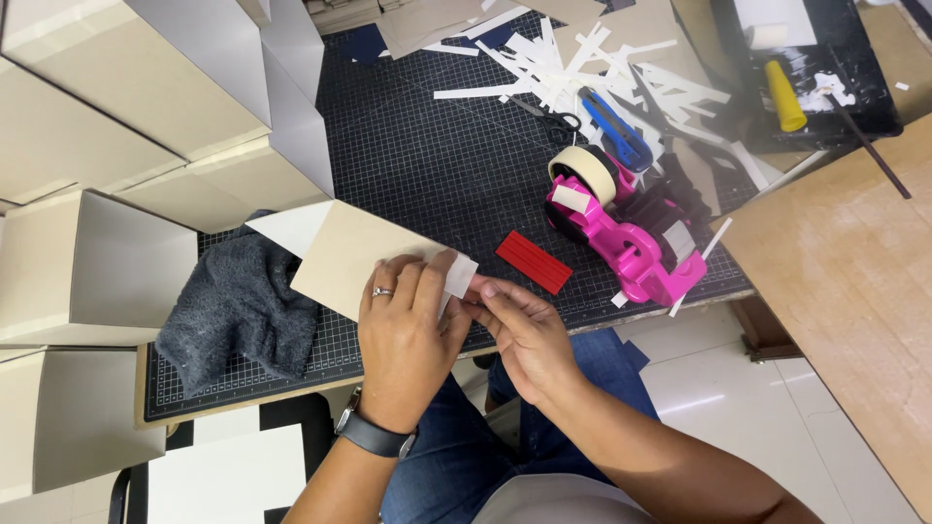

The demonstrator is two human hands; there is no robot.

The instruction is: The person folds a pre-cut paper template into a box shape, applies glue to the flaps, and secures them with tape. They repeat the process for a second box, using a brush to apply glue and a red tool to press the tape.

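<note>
Cardboard, a tan folded piece [351, 254], lies under your left hand [406, 335], whose fingers [419, 281] press flat and close together along its near edge. Your right hand [524, 330] sits just beside it, fingertips [485, 291] narrowed and pinching the strip of pale tape [459, 274] that juts off the card's corner. Both hands work over the front edge of a dark gridded cutting mat [437, 165].

Left of your left fingers, touching the card, a grey cloth [238, 306] is bunched on the mat. Right of your right fingertips lies a flat red ribbed piece [534, 262], and beyond it a pink tape dispenser [626, 233] carrying a cream roll. Farther from your fingers, white paper strips [582, 68] litter the mat's far end, with black-handled scissors [553, 118] and a blue cutter [615, 128] among them.

Pale finished boxes [116, 107] are stacked well to the left. A black tray [845, 78] with a yellow-handled tool stands far right, next to a wooden tabletop [845, 281]. Below your wrists, white floor tiles [728, 398] show.
</note>
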